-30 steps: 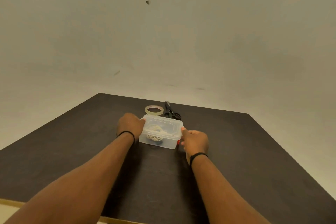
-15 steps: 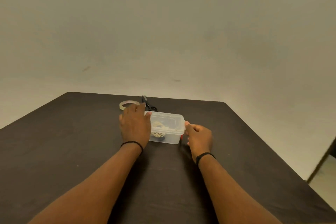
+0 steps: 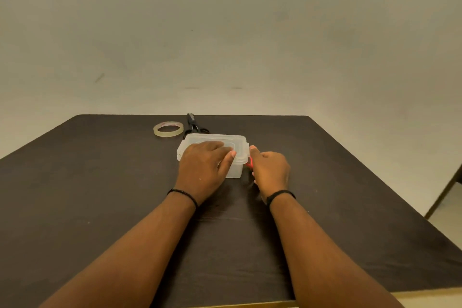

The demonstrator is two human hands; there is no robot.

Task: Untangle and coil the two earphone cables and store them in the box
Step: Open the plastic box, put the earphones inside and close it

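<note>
Left grip (image 3: 206, 165): flat, fingers straight, pressing box (image 3: 235, 170) lid, frame centre on worktop (image 3: 75, 195). Right grip (image 3: 268, 170): curled at red clasp (image 3: 250, 163), box's right end. Box: light, clear plastic, rigid, probably slippery; hold by side walls. Cables unseen.

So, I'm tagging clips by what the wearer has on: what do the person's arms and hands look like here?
Both forearms are bare, with no sleeves in view and no gloves. The left hand has a thin black band around its wrist, and the right hand has a similar thin black wristband. No rings or watch are visible on either.
</note>
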